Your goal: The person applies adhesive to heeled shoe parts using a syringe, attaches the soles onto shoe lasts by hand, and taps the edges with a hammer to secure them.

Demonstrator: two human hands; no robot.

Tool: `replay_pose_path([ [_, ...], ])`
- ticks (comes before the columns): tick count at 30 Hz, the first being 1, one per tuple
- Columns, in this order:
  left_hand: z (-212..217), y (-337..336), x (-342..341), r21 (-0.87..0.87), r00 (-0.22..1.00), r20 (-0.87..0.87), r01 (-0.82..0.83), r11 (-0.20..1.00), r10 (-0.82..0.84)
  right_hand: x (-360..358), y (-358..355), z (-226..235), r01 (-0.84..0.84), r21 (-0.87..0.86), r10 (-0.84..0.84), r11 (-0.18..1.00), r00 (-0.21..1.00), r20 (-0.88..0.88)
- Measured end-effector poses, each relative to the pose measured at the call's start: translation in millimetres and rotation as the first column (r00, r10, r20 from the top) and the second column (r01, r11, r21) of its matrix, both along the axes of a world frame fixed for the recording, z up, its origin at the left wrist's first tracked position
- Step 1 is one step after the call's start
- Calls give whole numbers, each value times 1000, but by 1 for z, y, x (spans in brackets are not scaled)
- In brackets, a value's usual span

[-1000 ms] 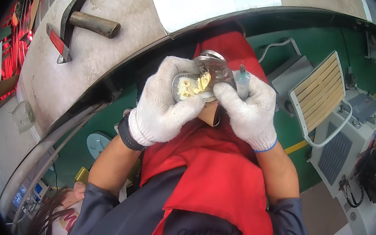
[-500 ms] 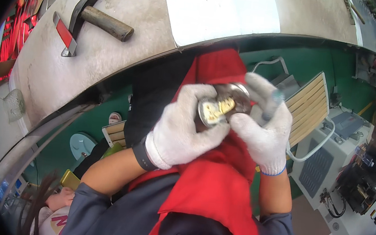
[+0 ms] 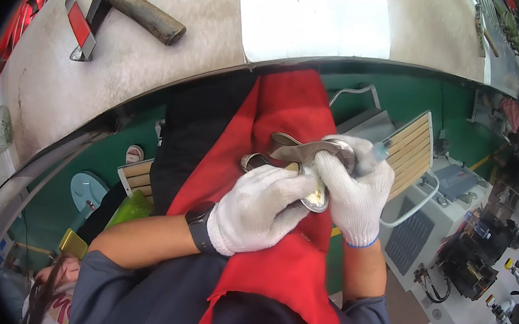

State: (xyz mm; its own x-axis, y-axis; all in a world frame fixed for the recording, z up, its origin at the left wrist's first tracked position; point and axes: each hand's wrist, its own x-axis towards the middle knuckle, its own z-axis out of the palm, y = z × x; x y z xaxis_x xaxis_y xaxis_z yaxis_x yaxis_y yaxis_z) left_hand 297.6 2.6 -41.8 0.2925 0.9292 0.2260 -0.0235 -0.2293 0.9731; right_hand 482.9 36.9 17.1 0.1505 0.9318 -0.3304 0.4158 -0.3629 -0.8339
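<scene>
Both gloved hands close around a shiny metal piece (image 3: 311, 155) held over the red apron (image 3: 277, 113), below the edge of the grey surface (image 3: 157, 56). The left hand (image 3: 254, 209) has its fingers curled under it; the right hand (image 3: 354, 191) pinches its rounded end. A steady grip with small, controlled motions seems best. Its long axis runs roughly left to right, the narrow ends pointing left.
</scene>
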Motion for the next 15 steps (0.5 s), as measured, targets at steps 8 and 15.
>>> replay_pose_path([
  [8, 39, 18, -4, -299, 981, -19, 180, 937, -194, -10, -47, -21, 409, 89, -351, 908, 860, -371],
  [15, 5, 1, 8, -196, 966, -101, 214, 957, -237, 31, -64, -6, 187, -47, -193, 981, 930, -313],
])
